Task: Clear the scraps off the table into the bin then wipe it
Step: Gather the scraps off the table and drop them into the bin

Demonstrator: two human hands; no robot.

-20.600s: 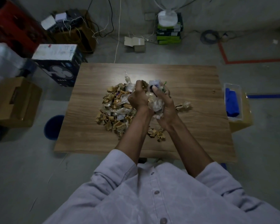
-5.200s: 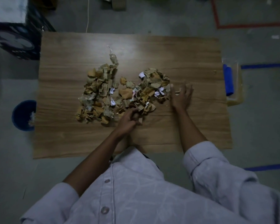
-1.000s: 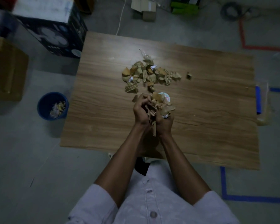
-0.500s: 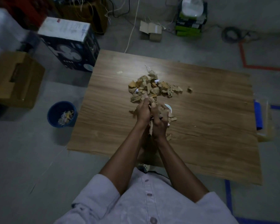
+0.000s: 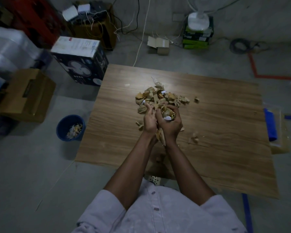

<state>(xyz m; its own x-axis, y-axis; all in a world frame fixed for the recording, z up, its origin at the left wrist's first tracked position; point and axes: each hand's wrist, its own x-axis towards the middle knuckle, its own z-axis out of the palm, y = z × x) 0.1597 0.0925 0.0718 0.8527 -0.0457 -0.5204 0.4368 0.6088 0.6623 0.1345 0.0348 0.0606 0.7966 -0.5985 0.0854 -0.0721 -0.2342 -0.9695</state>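
Observation:
My left hand and my right hand are cupped together above the wooden table, gripping a handful of cardboard and paper scraps. A smaller pile of scraps lies on the table just beyond my hands. A few loose bits sit to the right of my wrists. The blue bin stands on the floor left of the table, with some scraps inside it.
A blue cloth lies in a clear tray on a box at the table's right edge. Cardboard boxes and a fan box stand on the floor to the left. Cables and a white fan are at the back wall.
My hands have lifted a little with the handful of scraps, and a few bits have dropped onto the table by my wrists. My head has tilted up, showing more of the room.

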